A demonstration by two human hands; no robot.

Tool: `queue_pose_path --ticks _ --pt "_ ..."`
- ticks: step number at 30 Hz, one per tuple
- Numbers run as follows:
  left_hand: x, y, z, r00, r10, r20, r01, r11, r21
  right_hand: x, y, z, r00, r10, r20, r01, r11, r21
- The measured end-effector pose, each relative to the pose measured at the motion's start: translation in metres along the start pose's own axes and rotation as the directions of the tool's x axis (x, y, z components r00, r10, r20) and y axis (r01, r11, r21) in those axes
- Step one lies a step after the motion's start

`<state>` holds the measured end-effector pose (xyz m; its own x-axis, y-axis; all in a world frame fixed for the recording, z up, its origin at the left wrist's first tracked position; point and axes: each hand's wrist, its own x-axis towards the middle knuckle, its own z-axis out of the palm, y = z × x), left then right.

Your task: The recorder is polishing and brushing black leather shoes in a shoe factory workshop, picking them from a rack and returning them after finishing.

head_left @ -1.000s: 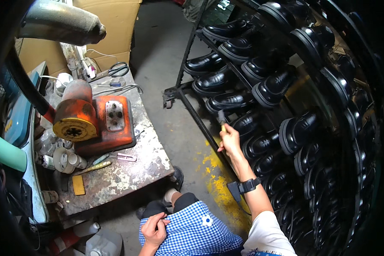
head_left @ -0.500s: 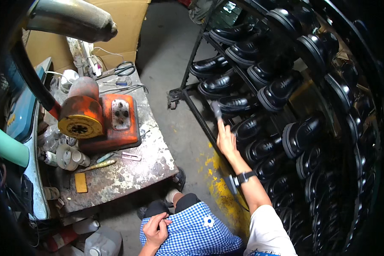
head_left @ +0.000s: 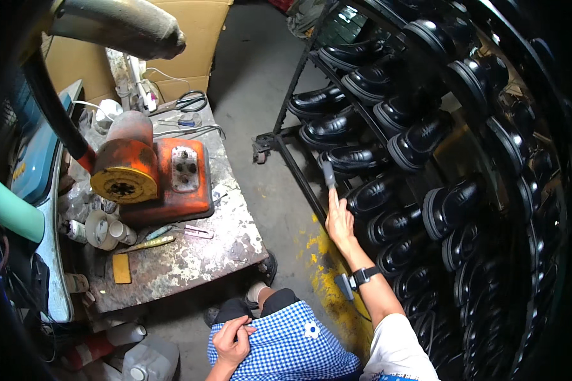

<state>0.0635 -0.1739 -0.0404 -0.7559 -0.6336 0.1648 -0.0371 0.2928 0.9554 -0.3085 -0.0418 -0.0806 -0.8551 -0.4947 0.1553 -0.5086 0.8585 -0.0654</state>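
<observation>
My right hand [head_left: 340, 221] reaches out to the rack, fingers closed around a slim tool with a grey, rounded head [head_left: 328, 173]; it looks like a small brush, though its kind is not clear. The tool's head lies at the toe of a glossy black shoe [head_left: 356, 156] on the lower rack tier; whether they touch I cannot tell. Just right of my hand sits another black shoe [head_left: 372, 193]. My left hand [head_left: 232, 340] rests over the blue checked apron [head_left: 286, 346] on my lap, its fingers loosely curled with nothing visible in them.
Many black shoes fill the metal rack [head_left: 291, 168] on the right. A worn worktable [head_left: 190, 273] at left carries an orange machine [head_left: 181, 171], scissors [head_left: 190, 101], cups [head_left: 102, 230] and a yellow block [head_left: 121, 269]. A plastic jug [head_left: 149, 360] stands beneath.
My right hand and the grey-headed tool have drawn slightly back toward me along the shoe's toe. The view has shifted a little. My left hand stays put.
</observation>
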Motion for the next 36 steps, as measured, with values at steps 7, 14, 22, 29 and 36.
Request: queue_pose_path --ticks 7,14,22,29,36 --pt "0.000 0.002 -0.002 1.000 0.017 0.017 -0.017 1.000 0.016 0.004 -0.009 -0.002 0.976 -0.030 -0.217 0.070 0.981 0.180" --pt "0.002 0.002 -0.003 1.000 0.014 0.002 -0.014 1.000 0.000 -0.022 -0.009 0.007 0.991 0.080 0.111 -0.092 0.990 0.106" --pt "0.000 0.001 -0.001 1.000 0.012 0.019 -0.012 1.000 0.000 0.015 -0.017 -0.011 0.806 0.590 0.050 -0.416 0.505 0.756" --pt "0.001 0.000 0.001 1.000 0.016 0.012 -0.016 1.000 0.010 -0.006 -0.040 -0.020 0.745 0.539 0.393 -0.644 0.429 0.633" --pt "0.000 0.001 -0.001 1.000 -0.008 0.006 0.008 1.000 -0.015 0.011 -0.033 -0.008 0.807 0.558 0.190 -0.473 0.420 0.774"
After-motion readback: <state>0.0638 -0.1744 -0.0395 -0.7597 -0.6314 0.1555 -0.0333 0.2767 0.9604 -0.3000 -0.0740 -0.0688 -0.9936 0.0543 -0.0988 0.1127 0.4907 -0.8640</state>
